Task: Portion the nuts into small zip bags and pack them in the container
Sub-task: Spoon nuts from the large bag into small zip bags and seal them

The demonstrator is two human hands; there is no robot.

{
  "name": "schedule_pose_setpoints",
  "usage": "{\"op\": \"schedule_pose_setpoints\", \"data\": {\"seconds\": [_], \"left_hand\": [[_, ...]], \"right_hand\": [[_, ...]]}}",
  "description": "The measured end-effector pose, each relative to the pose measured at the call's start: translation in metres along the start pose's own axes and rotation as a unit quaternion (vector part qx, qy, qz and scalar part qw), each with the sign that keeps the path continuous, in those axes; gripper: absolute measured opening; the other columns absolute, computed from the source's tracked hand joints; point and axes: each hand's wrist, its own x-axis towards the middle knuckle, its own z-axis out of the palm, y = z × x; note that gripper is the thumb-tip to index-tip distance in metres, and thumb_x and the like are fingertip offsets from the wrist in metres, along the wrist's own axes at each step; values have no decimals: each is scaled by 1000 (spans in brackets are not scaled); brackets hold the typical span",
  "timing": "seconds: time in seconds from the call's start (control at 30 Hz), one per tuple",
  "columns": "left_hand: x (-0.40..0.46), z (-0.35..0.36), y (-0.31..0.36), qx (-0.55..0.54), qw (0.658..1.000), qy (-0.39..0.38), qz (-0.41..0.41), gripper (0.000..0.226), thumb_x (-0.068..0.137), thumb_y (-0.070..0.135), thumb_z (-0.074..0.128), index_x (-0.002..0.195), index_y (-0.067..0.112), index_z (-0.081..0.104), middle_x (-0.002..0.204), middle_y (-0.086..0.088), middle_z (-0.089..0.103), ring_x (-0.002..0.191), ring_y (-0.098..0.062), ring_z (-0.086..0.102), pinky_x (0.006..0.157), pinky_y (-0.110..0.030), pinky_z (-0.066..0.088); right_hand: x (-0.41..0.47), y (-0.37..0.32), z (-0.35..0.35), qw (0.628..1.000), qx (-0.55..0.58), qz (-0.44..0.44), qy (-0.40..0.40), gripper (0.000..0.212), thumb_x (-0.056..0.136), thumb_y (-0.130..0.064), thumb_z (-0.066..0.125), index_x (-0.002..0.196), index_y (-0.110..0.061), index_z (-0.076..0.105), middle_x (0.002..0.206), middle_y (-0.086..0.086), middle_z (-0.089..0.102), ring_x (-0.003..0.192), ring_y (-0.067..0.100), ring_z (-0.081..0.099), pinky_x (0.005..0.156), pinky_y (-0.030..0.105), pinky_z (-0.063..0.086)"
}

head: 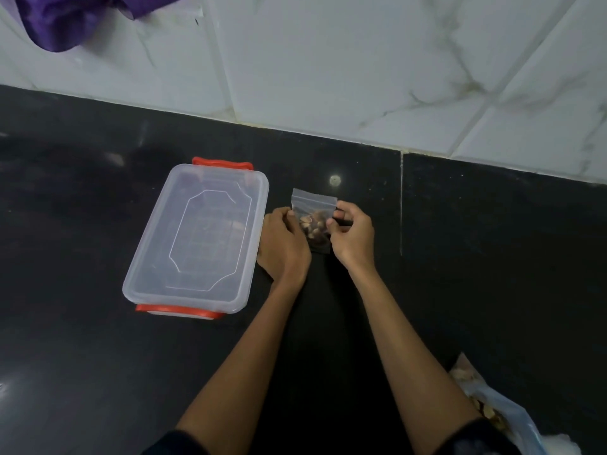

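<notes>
A small clear zip bag (313, 205) with several brown nuts inside is held upright over the black counter, between both hands. My left hand (282, 241) grips its left edge. Its right edge is pinched by the fingers of my right hand (353, 234). To the left lies a clear plastic container (157, 224) with its lid on and red clips at both ends; faint shapes show through the lid.
A larger plastic bag of nuts (486, 405) lies at the bottom right, by my right forearm. The black counter (492, 257) meets a white marbled tile wall (361, 77) behind. Purple cloth (75, 18) hangs at the top left.
</notes>
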Motion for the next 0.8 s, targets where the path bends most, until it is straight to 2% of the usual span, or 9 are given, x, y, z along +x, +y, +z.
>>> {"op": "schedule_pose_setpoints", "data": {"seconds": [0.07, 0.33, 0.47, 0.6, 0.67, 0.8], "left_hand": [[5, 2, 1, 19, 1000, 0, 6, 19, 96, 27, 48, 110, 20, 59, 103, 1, 63, 88, -5, 51, 74, -21, 36], [7, 5, -4, 47, 997, -15, 53, 15, 96, 26, 48, 101, 19, 61, 95, 2, 63, 80, -2, 50, 67, -13, 28], [9, 4, -6, 52, 996, -28, 65, 15, 96, 26, 49, 100, 18, 61, 95, 0, 63, 79, -3, 51, 69, -16, 30], [7, 1, -6, 49, 996, -28, 69, 20, 97, 30, 48, 106, 17, 60, 100, -1, 64, 83, -3, 51, 71, -16, 30], [5, -1, -4, 37, 997, -29, 61, 26, 97, 34, 47, 112, 16, 57, 106, -2, 63, 88, -6, 53, 76, -20, 36], [-10, -7, -4, 21, 998, -31, 60, 44, 93, 35, 52, 131, 14, 45, 125, -7, 55, 109, -19, 56, 86, -32, 46]], "right_hand": [[3, 1, 1, 1000, 0, 1, 11, 37, 89, -5, 60, 124, -13, 56, 104, -5, 59, 84, 8, 60, 76, 20, 52], [9, 4, 1, 999, -12, 5, 34, 29, 87, -4, 62, 113, -15, 63, 98, -10, 59, 89, 12, 63, 84, 31, 55], [8, 3, 0, 999, -14, 1, 31, 28, 87, -5, 62, 113, -15, 62, 103, -6, 62, 88, 8, 60, 81, 25, 53], [5, 2, -5, 999, -17, -9, 33, 25, 87, -6, 62, 111, -14, 64, 97, -8, 60, 83, 5, 59, 74, 16, 49], [0, 2, -10, 999, -19, -10, 39, 24, 87, -5, 62, 110, -14, 64, 98, -8, 60, 80, 3, 57, 69, 10, 44], [-23, 1, -25, 999, -12, -9, 40, 26, 87, -3, 61, 108, -18, 65, 99, -9, 61, 80, -1, 57, 68, 8, 44]]}}
